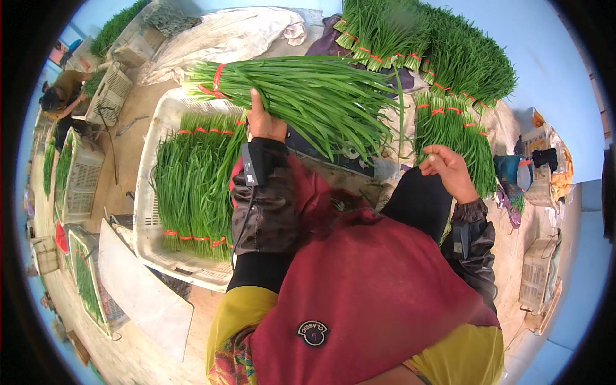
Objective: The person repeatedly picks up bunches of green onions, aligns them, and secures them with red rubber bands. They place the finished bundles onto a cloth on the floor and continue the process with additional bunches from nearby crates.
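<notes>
My left hand [263, 120] holds up a bundle of Chinese chives [308, 91], tied near its pale stem ends with a red band [219, 82]. The leaves fan out to the right. Under and left of this hand stands a white plastic crate [146, 192] packed with tied chive bundles [195, 168]. My right hand [445, 166] is raised above my dark-clad knee, fingers slightly curled and apart, holding nothing. Beyond it lie more banded chive bundles [455, 139], and a large pile of them [467, 57] is stacked farther back.
Another person [67, 91] bends over a crate [115, 89] at the far left. More crates of chives [84, 183] line the left side. A white board [144, 293] lies near my crate. White sheeting [231, 38] lies behind it; a blue container [512, 175] stands right.
</notes>
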`<state>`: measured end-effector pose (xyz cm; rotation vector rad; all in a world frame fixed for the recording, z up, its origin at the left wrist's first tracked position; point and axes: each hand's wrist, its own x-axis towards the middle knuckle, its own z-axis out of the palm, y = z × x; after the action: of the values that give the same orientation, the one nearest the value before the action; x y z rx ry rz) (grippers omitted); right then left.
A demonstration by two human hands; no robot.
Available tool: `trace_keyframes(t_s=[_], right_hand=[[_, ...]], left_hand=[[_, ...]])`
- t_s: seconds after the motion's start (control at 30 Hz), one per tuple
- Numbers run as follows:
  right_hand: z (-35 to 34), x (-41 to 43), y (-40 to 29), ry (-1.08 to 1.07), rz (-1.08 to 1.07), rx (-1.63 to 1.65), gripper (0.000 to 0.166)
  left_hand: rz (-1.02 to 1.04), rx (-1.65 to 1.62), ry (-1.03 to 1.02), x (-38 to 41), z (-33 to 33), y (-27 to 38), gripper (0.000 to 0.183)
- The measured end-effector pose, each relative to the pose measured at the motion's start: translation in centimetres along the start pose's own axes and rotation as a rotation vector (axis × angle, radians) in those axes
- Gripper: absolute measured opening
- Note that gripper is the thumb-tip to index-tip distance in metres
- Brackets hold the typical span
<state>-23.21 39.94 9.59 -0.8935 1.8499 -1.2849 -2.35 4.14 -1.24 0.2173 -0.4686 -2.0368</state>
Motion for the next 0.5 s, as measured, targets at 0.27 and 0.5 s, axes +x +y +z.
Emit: trace_keyframes(t_s=[0.27,0.5], right_hand=[[2.6,1.8,-2.3,0.164,-0.226,0.031,0.028],[7.9,7.3,-2.4,0.147,-0.354,-0.183,0.055]], left_hand=[[0.024,-0.061,-0.05,-0.6,0.8,0.8,0.052],[0.008,-0.098,-0.171,-0.8,0.9,1.2,0.053]])
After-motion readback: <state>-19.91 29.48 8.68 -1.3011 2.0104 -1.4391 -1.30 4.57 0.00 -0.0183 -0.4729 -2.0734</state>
